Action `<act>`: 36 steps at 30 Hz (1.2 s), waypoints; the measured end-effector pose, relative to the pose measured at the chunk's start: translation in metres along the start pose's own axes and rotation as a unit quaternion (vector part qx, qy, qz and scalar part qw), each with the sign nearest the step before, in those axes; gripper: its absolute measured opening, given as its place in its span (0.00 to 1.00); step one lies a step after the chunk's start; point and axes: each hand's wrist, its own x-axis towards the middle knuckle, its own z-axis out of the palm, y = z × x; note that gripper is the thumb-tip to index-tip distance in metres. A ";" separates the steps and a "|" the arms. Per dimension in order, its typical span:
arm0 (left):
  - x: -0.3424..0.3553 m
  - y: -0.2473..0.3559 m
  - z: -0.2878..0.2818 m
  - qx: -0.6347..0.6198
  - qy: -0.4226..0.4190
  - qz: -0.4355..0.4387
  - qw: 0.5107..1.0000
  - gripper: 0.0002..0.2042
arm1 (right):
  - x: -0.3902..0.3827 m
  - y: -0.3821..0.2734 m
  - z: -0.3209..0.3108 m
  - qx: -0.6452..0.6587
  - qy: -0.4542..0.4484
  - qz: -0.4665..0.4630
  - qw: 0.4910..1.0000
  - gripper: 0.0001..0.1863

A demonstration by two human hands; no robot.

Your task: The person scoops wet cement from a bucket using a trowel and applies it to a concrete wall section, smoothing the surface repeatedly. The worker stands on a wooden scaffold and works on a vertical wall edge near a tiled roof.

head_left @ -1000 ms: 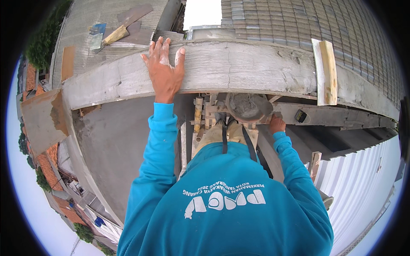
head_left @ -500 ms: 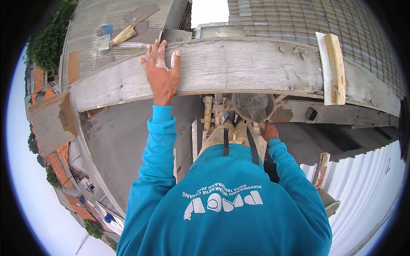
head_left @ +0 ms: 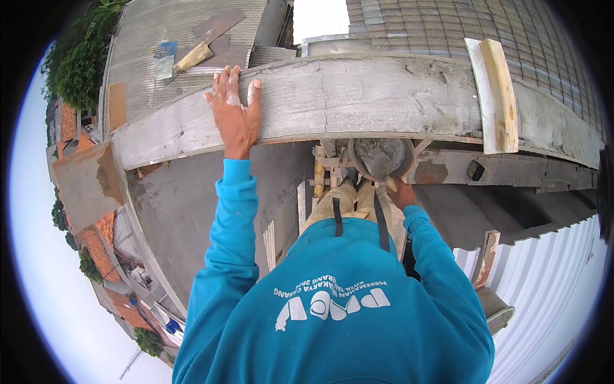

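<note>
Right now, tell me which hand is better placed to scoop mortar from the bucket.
The right hand, most likely: it grips the trowel, whose blade is at the mouth of the bucket, by the mortar. The left hand rests, fingers spread, on the concrete beam, farther from the bucket.

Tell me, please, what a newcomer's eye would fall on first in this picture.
The bright blue sweatshirt, lower centre, would probably come first. Above it, the left hand lies spread on a grey concrete beam, and the right hand holds a trowel at a mortar bucket below the beam.
</note>
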 end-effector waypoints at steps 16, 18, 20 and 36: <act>-0.004 -0.001 0.002 -0.088 0.094 -0.047 0.991 0.25 | -0.069 0.041 -0.092 0.023 0.029 -0.100 0.994 0.23; -0.011 -0.009 0.008 -0.073 0.141 -0.076 0.984 0.20 | -0.095 0.023 -0.123 0.007 0.025 -0.156 0.987 0.22; -0.017 -0.014 0.004 -0.037 0.188 -0.097 0.977 0.19 | -0.117 0.004 -0.152 0.021 0.002 -0.165 0.986 0.19; -0.029 -0.068 0.000 -0.299 0.423 -0.528 0.673 0.36 | -0.167 -0.377 -0.310 -0.020 -0.101 -0.382 0.919 0.22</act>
